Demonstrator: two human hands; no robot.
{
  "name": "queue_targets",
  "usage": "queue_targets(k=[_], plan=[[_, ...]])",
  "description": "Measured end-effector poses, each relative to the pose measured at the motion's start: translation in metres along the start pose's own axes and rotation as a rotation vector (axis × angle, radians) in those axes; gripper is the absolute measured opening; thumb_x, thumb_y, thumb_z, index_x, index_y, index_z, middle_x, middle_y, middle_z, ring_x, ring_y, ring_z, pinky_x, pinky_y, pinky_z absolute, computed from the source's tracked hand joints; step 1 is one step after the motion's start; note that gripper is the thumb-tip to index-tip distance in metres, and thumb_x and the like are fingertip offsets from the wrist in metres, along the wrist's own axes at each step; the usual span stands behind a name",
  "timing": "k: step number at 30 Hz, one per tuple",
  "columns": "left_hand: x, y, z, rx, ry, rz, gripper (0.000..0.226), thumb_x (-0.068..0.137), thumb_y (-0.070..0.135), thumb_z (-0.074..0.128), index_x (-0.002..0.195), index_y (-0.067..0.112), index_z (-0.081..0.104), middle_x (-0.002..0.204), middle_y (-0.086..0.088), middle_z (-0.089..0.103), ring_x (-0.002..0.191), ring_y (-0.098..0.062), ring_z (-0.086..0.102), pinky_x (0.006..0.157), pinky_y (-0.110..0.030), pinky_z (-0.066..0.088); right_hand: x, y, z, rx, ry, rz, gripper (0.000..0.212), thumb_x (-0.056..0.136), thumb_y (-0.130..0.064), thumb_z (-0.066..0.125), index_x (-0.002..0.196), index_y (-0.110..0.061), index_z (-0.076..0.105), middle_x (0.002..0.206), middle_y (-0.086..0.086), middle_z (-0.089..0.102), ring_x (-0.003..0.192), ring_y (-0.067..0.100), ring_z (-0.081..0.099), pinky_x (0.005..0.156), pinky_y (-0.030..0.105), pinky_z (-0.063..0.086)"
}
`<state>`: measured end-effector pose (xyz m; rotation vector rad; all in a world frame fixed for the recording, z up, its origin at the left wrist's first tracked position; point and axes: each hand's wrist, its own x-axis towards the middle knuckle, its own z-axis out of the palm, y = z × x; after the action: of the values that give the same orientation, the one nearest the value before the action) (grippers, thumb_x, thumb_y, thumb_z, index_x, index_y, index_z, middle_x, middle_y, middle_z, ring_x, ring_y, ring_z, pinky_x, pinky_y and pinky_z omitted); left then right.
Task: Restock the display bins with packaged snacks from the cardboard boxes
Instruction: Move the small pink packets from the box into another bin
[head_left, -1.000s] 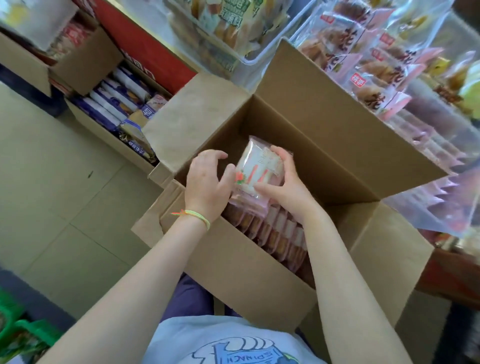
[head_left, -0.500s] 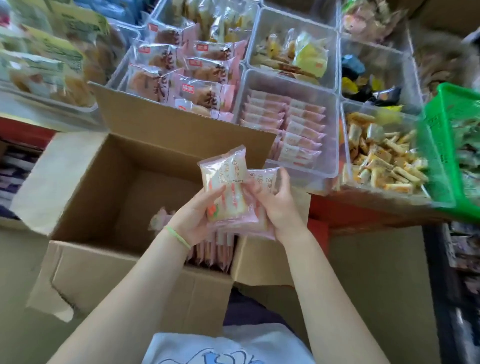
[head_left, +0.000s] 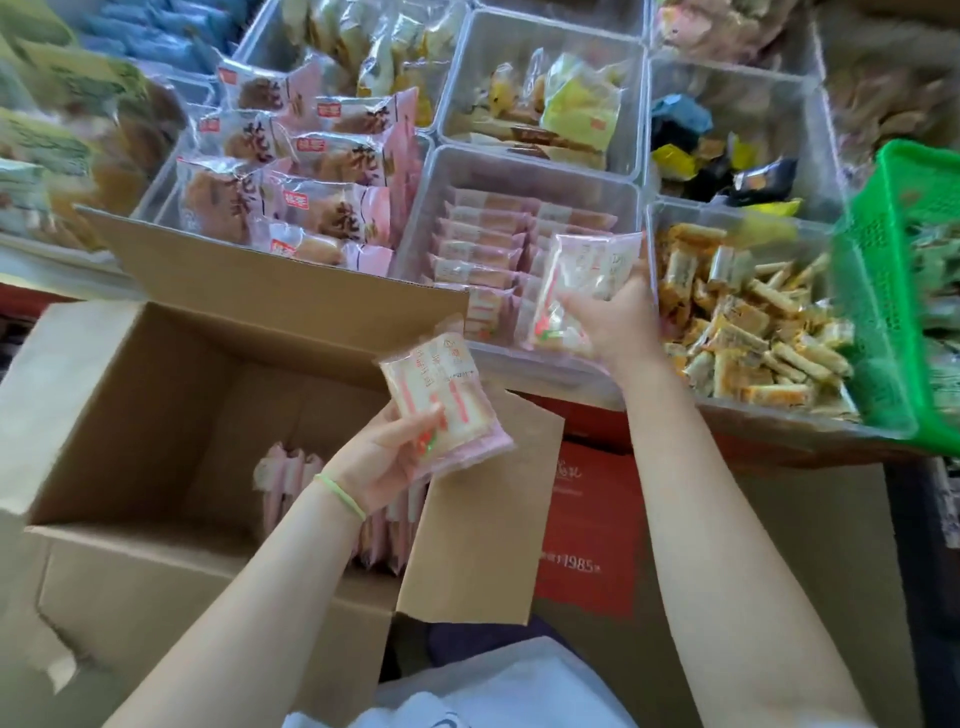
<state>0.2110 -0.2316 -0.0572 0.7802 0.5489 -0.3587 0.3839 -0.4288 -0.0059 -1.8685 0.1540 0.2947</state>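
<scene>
Closest in, the open brown cardboard box (head_left: 156, 395) sits low and left, with a short row of pink-edged packets (head_left: 291, 467) standing on edge at its bottom, mostly hidden behind the left forearm. The left hand (head_left: 382, 454), green band (head_left: 340, 493) on the wrist, is up above the box's right side, fingers curled under and thumb on top of a clear pink-trimmed snack packet (head_left: 441, 402), so it's gripping that one flat.

Past the box's far flap, the right hand (head_left: 615, 322) is over the clear plastic display bin (head_left: 530, 171) holding matching pink packets in rows. Its fingers wrap a second clear pink-trimmed packet (head_left: 587, 280) from underneath, held at the bin's right end, touching or just above the stock there, can't tell which.

Half a second ago both hands held their packets together right above the box; now the right one has split off and reached out to the bin while the left stayed back.
</scene>
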Motion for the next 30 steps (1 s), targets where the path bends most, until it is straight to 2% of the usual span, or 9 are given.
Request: queue_targets(k=[2, 5, 9, 16, 19, 21, 24, 27, 30], plan=[[0.000, 0.000, 0.000, -0.030, 0.006, -0.008, 0.077, 0.069, 0.026, 0.086, 0.138, 0.013, 0.054, 0.129, -0.014, 0.064, 0.111, -0.027, 0.067, 0.085, -0.038, 0.058, 0.025, -0.008, 0.009, -0.290, -0.058, -0.143, 0.048, 0.080, -0.018, 0.079, 0.121, -0.019, 0.053, 0.104, -0.006, 0.064, 0.097, 0.014, 0.064, 0.084, 0.031, 0.053], [-0.001, 0.001, 0.000, -0.047, 0.008, -0.025, 0.080, 0.070, 0.031, 0.087, 0.139, 0.012, 0.053, 0.134, -0.016, 0.061, 0.122, -0.034, 0.060, 0.092, -0.043, 0.056, 0.049, -0.017, 0.039, -0.556, -0.357, -0.225, 0.038, 0.080, -0.021, 0.079, 0.114, -0.026, 0.063, 0.099, -0.010, 0.065, 0.094, 0.013, 0.062, 0.079, 0.031, 0.051], [-0.001, 0.000, 0.000, -0.027, 0.052, -0.035, 0.058, 0.084, 0.025, 0.067, 0.138, 0.009, 0.053, 0.132, -0.017, 0.062, 0.115, -0.031, 0.064, 0.092, -0.044, 0.056, 0.067, -0.006, 0.092, -1.033, -0.611, -0.385, 0.021, 0.082, -0.027, 0.072, 0.098, -0.020, 0.059, 0.102, 0.000, 0.067, 0.094, 0.024, 0.063, 0.071, 0.033, 0.049], [-0.009, -0.002, -0.001, -0.092, 0.073, -0.039, 0.050, 0.085, 0.020, 0.064, 0.133, 0.009, 0.057, 0.124, -0.015, 0.067, 0.105, -0.027, 0.070, 0.081, -0.037, 0.059, 0.069, 0.009, 0.127, -1.395, -0.624, -0.571, 0.040, 0.098, -0.021, 0.051, 0.139, -0.019, 0.052, 0.134, 0.010, 0.060, 0.122, 0.033, 0.056, 0.092, 0.037, 0.048], [-0.011, -0.005, -0.002, -0.091, 0.084, -0.044, 0.050, 0.084, 0.020, 0.065, 0.132, 0.010, 0.057, 0.124, -0.015, 0.067, 0.106, -0.027, 0.069, 0.081, -0.036, 0.059, 0.069, 0.014, 0.132, -1.559, -0.537, -0.662, 0.043, 0.100, -0.014, 0.041, 0.143, -0.016, 0.042, 0.137, 0.010, 0.056, 0.123, 0.031, 0.055, 0.072, 0.037, 0.047], [-0.011, -0.006, -0.001, -0.103, 0.079, -0.049, 0.050, 0.085, 0.021, 0.065, 0.133, 0.010, 0.057, 0.126, -0.015, 0.066, 0.108, -0.027, 0.069, 0.084, -0.037, 0.058, 0.073, 0.016, 0.129, -1.492, -0.472, -0.617, 0.038, 0.098, -0.013, 0.045, 0.136, -0.015, 0.044, 0.130, 0.009, 0.059, 0.113, 0.031, 0.061, 0.070, 0.036, 0.046], [-0.010, -0.006, 0.002, -0.108, 0.052, -0.039, 0.051, 0.087, 0.023, 0.065, 0.136, 0.011, 0.055, 0.130, -0.016, 0.064, 0.114, -0.030, 0.065, 0.093, -0.041, 0.056, 0.067, 0.002, 0.100, -1.112, -0.341, -0.468, 0.010, 0.096, -0.020, 0.054, 0.103, -0.013, 0.053, 0.099, 0.006, 0.062, 0.082, 0.026, 0.058, 0.064, 0.032, 0.044], [-0.008, -0.004, 0.012, -0.127, 0.067, -0.002, 0.052, 0.087, 0.024, 0.064, 0.136, 0.010, 0.055, 0.133, -0.017, 0.062, 0.119, -0.032, 0.062, 0.098, -0.044, 0.053, 0.036, -0.011, 0.052, -0.626, -0.125, -0.380, 0.025, 0.100, -0.028, 0.052, 0.081, -0.012, 0.056, 0.074, 0.002, 0.061, 0.067, 0.016, 0.056, 0.056, 0.026, 0.041], [-0.001, -0.002, 0.036, -0.206, 0.007, 0.041, 0.043, 0.091, 0.022, 0.064, 0.132, 0.012, 0.059, 0.131, -0.016, 0.063, 0.118, -0.032, 0.063, 0.096, -0.044, 0.054, -0.010, -0.020, 0.014, -0.293, -0.378, -0.133, 0.040, 0.099, -0.050, 0.053, 0.080, -0.016, 0.063, 0.070, -0.002, 0.067, 0.061, 0.011, 0.064, 0.058, 0.026, 0.049]])
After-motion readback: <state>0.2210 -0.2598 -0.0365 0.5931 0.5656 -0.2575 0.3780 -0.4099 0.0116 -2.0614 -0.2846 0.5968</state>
